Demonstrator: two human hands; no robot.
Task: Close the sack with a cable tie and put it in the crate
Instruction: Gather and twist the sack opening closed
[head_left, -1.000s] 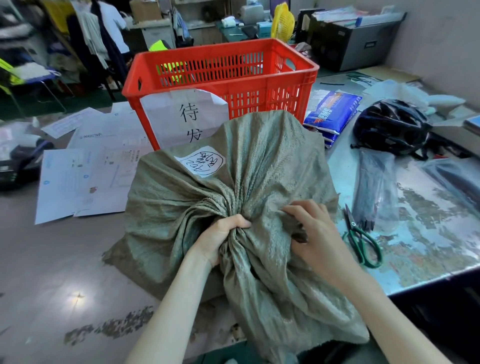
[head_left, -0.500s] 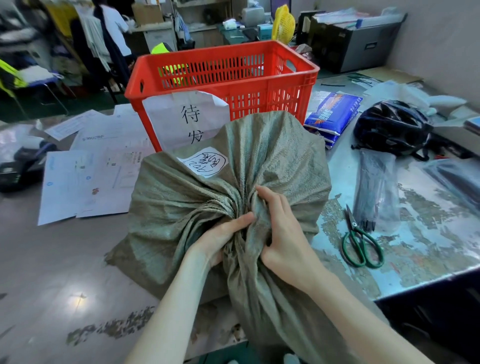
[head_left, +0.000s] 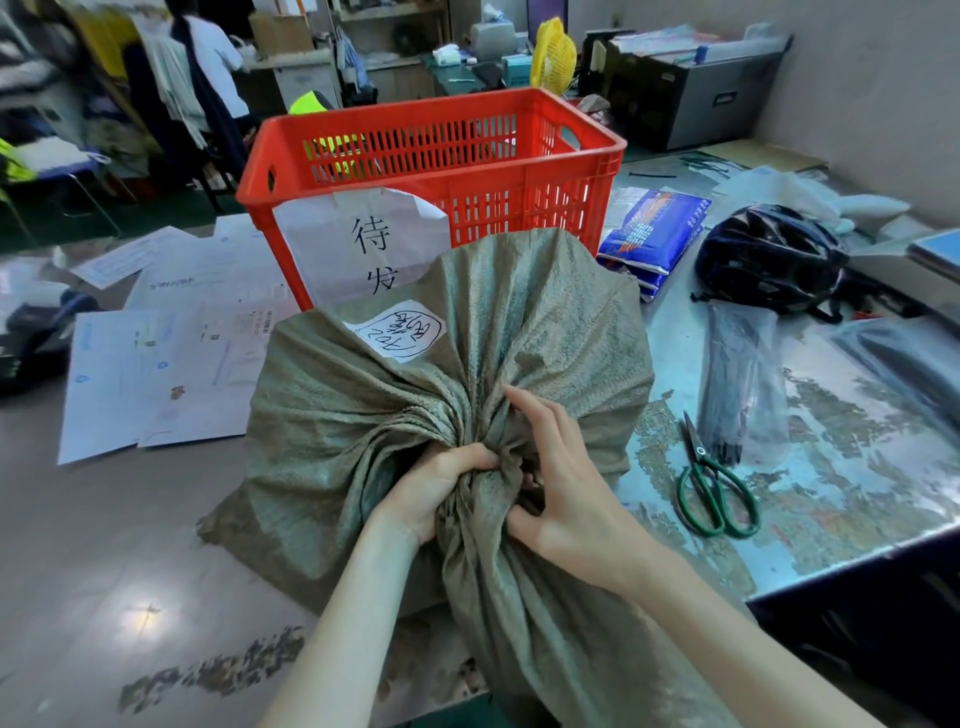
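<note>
The grey-green woven plastic sack (head_left: 363, 426) sits on the worn worktop (head_left: 104, 545), just in front of the red slotted plastic crate (head_left: 467, 150), its gathered neck pointing toward the camera. The loose end of the neck runs down past the worktop edge and is cut off at the bottom of the frame. The left hand (head_left: 441, 488) is closed in a fist around the bunched neck; its fingertips are buried in the folds. The right hand (head_left: 566, 493) is pressed against the same bunch from the other side, fingers half curled with the forefinger stretched up the cloth, thumb tucked into the gathers; how firmly it grips is hard to make out. No tie can be made out on the neck. A white label with handwritten marks (head_left: 397, 335) faces up on the sack. Green-handled scissors (head_left: 714, 488) lie to the right, beside a clear bag of black cable ties (head_left: 737, 384).

Compared with half a second ago, the right hand has slid lower, closer to the left fist, and the neck is bunched tighter.
</note>
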